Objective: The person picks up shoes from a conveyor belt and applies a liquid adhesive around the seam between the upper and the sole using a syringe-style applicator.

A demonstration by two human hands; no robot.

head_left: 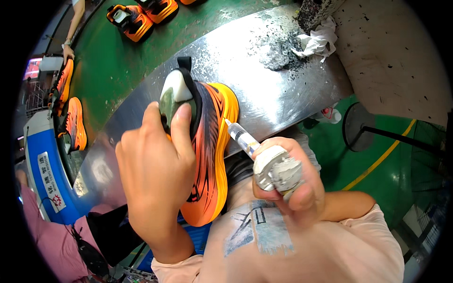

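An orange and black running shoe point(210, 141) with a yellow-orange midsole stands on the metal table, its heel pointing away from me. My left hand point(158, 174) grips it at the collar, thumb and fingers at the opening around the green and white filling point(177, 87). In my right hand point(297, 177) is a clear syringe point(243, 139) with a lumpy, whitish wrapped end at the thumb. Its tip touches or nearly touches the seam between the upper and the midsole near the heel; I cannot tell which.
The shiny metal table point(264, 99) has dark smears and a crumpled white tissue point(321, 40) at its far right. More orange shoes point(134, 23) sit on a green surface beyond. Another person's hand point(68, 52) touches a shoe at far left. A blue machine point(47, 174) stands left.
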